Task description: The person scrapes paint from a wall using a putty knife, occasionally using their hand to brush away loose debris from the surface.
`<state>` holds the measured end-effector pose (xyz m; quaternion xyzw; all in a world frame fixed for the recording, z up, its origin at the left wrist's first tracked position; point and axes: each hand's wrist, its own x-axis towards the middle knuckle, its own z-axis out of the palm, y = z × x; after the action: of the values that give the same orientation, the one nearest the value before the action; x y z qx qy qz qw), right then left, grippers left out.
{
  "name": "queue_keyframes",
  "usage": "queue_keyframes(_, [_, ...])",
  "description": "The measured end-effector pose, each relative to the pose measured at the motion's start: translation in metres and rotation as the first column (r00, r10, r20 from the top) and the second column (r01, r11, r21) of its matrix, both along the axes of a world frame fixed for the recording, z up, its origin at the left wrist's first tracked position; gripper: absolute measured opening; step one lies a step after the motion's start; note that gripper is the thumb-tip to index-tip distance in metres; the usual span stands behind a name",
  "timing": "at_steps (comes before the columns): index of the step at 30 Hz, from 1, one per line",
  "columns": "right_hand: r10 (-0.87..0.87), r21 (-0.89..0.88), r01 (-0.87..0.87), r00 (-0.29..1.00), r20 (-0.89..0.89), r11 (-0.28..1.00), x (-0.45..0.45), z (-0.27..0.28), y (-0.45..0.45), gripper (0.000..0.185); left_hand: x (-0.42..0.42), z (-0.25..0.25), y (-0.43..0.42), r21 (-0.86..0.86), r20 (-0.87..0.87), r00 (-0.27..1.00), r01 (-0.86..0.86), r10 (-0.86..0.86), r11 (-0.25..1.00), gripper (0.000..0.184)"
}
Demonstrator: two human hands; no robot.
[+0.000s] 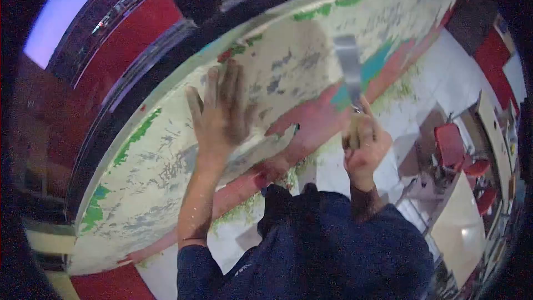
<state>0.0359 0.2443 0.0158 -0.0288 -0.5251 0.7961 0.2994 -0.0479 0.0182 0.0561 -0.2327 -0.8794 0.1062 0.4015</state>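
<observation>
Fingers spread, my left hand (221, 114) lies against a wide wall panel (166, 155) with worn cream paint. Patches of green, teal and pink show on this panel, along with grey scraped marks. My right hand (365, 141) is wrapped round the handle of a scraper (348, 61). The scraper's flat metal blade points up, in front of the panel near a teal patch (378, 64). Whether the blade touches the surface I cannot tell. Most of the handle is hidden in my fingers.
Paint flakes (405, 86) lie scattered on the pale tiled floor (427, 78) along the panel's base. To the right stand red chairs (449, 144) and a light-topped table (458, 228). A dark ledge (194, 44) runs above the panel, with red wall sections (133, 44) beyond.
</observation>
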Motion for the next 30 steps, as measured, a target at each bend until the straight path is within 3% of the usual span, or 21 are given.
queue_keyframes(3, [-0.078, 0.106, 0.080, 0.997, -0.021, 0.991, 0.009, -0.003, 0.018, 0.047, 0.001, 0.005, -0.040, -0.153, -0.343, 0.924, -0.233, 0.170, 0.960, 0.076])
queue_keyframes(5, [-0.069, 0.084, 0.073, 0.997, -0.045, 0.994, 0.015, -0.015, 0.029, 0.046, 0.018, 0.023, -0.065, 0.314, -0.328, 0.911, -0.144, 0.249, 0.938, 0.077])
queue_keyframes(6, [-0.091, 0.066, 0.090, 0.996, 0.009, 0.994, 0.018, -0.020, 0.032, 0.045, 0.021, 0.028, -0.066, 0.467, -0.436, 0.836, -0.107, 0.334, 0.878, 0.071])
queue_keyframes(8, [-0.117, 0.046, 0.112, 0.986, 0.118, 0.993, 0.022, -0.028, 0.036, 0.044, 0.004, 0.013, -0.046, 0.573, -0.260, 0.678, -0.465, 0.687, 0.675, 0.061])
queue_keyframes(9, [-0.088, 0.028, 0.085, 0.987, 0.132, 0.996, 0.023, -0.030, 0.036, 0.043, -0.004, 0.012, -0.025, 0.545, -0.059, 0.850, -0.412, 0.524, 0.730, 0.056])
queue_keyframes(10, [-0.054, 0.018, 0.052, 0.986, 0.155, 0.998, 0.024, -0.031, 0.033, 0.043, -0.011, 0.009, -0.004, 0.573, 0.188, 0.935, -0.354, 0.301, 0.739, 0.051])
queue_keyframes(11, [-0.019, 0.007, 0.019, 0.984, 0.177, 1.000, 0.023, -0.031, 0.028, 0.042, -0.019, 0.007, 0.017, 0.623, 0.409, 0.908, -0.347, 0.085, 0.701, 0.046])
queue_keyframes(13, [0.028, 0.012, -0.029, 0.994, 0.105, 0.999, 0.020, -0.030, 0.019, 0.042, -0.009, -0.003, 0.038, 0.593, 0.311, 0.904, 0.058, -0.295, 0.803, 0.033])
queue_keyframes(14, [0.050, 0.018, -0.051, 0.996, 0.073, 0.999, 0.021, -0.029, 0.015, 0.043, -0.005, -0.008, 0.049, 0.566, 0.301, 0.823, 0.253, -0.482, 0.785, 0.027])
queue_keyframes(16, [0.104, -0.034, -0.104, 0.994, 0.015, 0.994, 0.021, -0.026, 0.011, 0.044, 0.003, -0.020, 0.049, 0.632, 0.521, 0.565, 0.248, -0.640, 0.734, 0.025])
queue_keyframes(18, [0.156, -0.040, -0.156, 0.988, -0.017, 0.987, 0.022, -0.022, 0.007, 0.047, 0.004, -0.032, 0.047, 0.681, 0.658, 0.200, 0.255, -0.726, 0.687, 0.026])
queue_keyframes(20, [0.183, -0.033, -0.182, 0.983, 0.009, 0.983, 0.024, -0.022, -0.012, 0.045, 0.012, -0.040, 0.035, 0.867, 0.370, 0.410, 0.170, -0.834, 0.469, 0.032])
queue_keyframes(22, [0.164, -0.055, -0.158, 0.980, 0.115, 0.986, 0.026, -0.025, -0.039, 0.047, 0.026, -0.043, 0.030, 0.999, 0.034, 0.383, 0.003, -0.923, 0.038, 0.038])
queue_keyframes(23, [0.196, -0.076, -0.186, 0.969, 0.149, 0.980, 0.029, -0.021, -0.058, 0.047, 0.038, -0.038, 0.031, 0.952, -0.185, 0.288, -0.183, -0.940, -0.244, 0.039])
queue_keyframes(25, [0.270, 0.183, -0.293, 0.953, 0.138, 0.938, 0.029, -0.026, -0.083, 0.042, 0.055, -0.010, 0.015, 0.850, -0.248, 0.221, -0.417, -0.943, -0.321, 0.041])
queue_keyframes(26, [0.307, 0.235, -0.340, 0.937, 0.167, 0.911, 0.028, -0.025, -0.097, 0.041, 0.063, 0.015, -0.006, 0.879, -0.081, 0.196, -0.449, -0.977, -0.163, 0.042])
queue_keyframes(27, [0.337, 0.283, -0.385, 0.919, 0.203, 0.879, 0.026, -0.022, -0.111, 0.041, 0.056, 0.000, -0.003, 0.960, -0.081, 0.353, -0.223, -0.932, -0.168, 0.041])
queue_keyframes(28, [0.292, 0.453, -0.304, 0.951, 0.099, 0.838, 0.024, -0.018, -0.123, 0.037, 0.049, -0.016, 0.000, 0.995, -0.087, 0.549, 0.008, -0.831, -0.099, 0.040])
queue_keyframes(29, [0.293, 0.431, -0.302, 0.952, 0.088, 0.851, 0.025, -0.005, -0.135, 0.036, 0.042, -0.031, 0.003, 0.985, -0.122, 0.732, 0.174, -0.671, 0.010, 0.038])
queue_keyframes(30, [0.295, 0.408, -0.299, 0.953, 0.076, 0.863, 0.027, 0.008, -0.147, 0.035, 0.053, 0.006, -0.005, 0.941, -0.132, 0.575, -0.184, -0.807, -0.285, 0.036])
